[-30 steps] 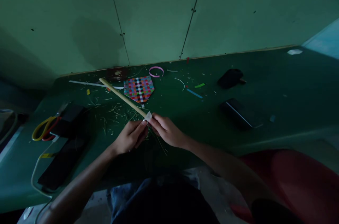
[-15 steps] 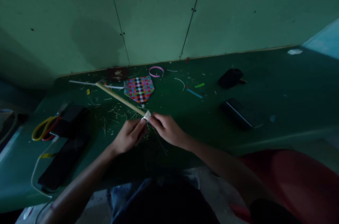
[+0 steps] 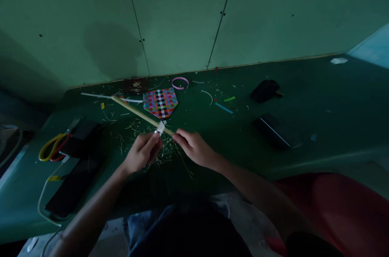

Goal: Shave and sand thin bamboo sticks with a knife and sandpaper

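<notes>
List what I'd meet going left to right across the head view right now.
Scissors → stick → right hand → green strip → black object → white scrap. The left hand overlaps the stick's stretch, so it's left out.

From the person's head, above and behind the grip of the right hand on the stick, one camera looks forward and down, fairly near, over the bench around it to the wall beyond.

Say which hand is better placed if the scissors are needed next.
Probably the left hand: the scissors lie on its side, while the right hand, farther away, grips the stick. The left would first release its small pale piece.
</notes>
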Demonstrator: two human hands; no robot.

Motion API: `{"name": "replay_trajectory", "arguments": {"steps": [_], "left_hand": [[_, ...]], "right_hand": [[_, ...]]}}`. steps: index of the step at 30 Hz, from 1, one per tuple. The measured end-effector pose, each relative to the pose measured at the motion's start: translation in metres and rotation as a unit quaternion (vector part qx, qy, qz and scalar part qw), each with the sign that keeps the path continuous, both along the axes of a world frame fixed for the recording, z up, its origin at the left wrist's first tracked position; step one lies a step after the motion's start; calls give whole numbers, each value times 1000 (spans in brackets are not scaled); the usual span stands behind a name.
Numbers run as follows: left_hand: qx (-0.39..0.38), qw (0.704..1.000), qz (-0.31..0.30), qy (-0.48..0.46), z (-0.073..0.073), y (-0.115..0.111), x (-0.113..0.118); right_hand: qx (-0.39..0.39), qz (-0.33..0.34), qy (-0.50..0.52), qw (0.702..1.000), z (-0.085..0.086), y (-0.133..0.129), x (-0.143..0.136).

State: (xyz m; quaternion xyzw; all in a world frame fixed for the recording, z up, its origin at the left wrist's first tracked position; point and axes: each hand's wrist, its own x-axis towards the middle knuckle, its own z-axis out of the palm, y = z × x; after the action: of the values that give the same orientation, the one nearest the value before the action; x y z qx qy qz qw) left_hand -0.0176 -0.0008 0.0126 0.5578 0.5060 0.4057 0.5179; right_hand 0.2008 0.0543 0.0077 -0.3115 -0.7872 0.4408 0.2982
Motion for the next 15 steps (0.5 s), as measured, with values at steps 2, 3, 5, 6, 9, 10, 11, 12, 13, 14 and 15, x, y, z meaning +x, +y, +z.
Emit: {"name": "replay_trajectory", "arguments": {"steps": [2,3,5,6,9,10,11,12,13,14,15], "left_hand": [[-6,998,-55,19,-3,-3,10],[-4,997,-73,25,-5,-4,15],[1,996,-81,31,-7,-5,21],[3,997,-74,31,-8,-5,22],[2,997,-64,30,-9,-5,22],[3,997,-63,31,-9,-4,21],[4,998,-62,33,-9,-4,21],[6,998,-60,35,-9,-4,20],[7,998,-58,35,-8,-5,20],[9,998,-56,36,-8,-5,20],[9,998,-55,35,-8,-5,20]], "right_hand": [[5,16,21,1000,2,-1,0],[-1,27,31,999,3,-1,0],[-34,52,45,997,5,-1,1],[-54,62,51,995,7,-1,2],[-85,76,59,992,10,-2,4],[-85,77,59,992,11,-2,4],[-84,78,58,992,12,-3,4],[-82,77,59,992,12,-3,4],[-80,73,61,992,12,-4,3],[-77,66,65,993,11,-4,3],[-72,56,68,993,10,-4,2]]}}
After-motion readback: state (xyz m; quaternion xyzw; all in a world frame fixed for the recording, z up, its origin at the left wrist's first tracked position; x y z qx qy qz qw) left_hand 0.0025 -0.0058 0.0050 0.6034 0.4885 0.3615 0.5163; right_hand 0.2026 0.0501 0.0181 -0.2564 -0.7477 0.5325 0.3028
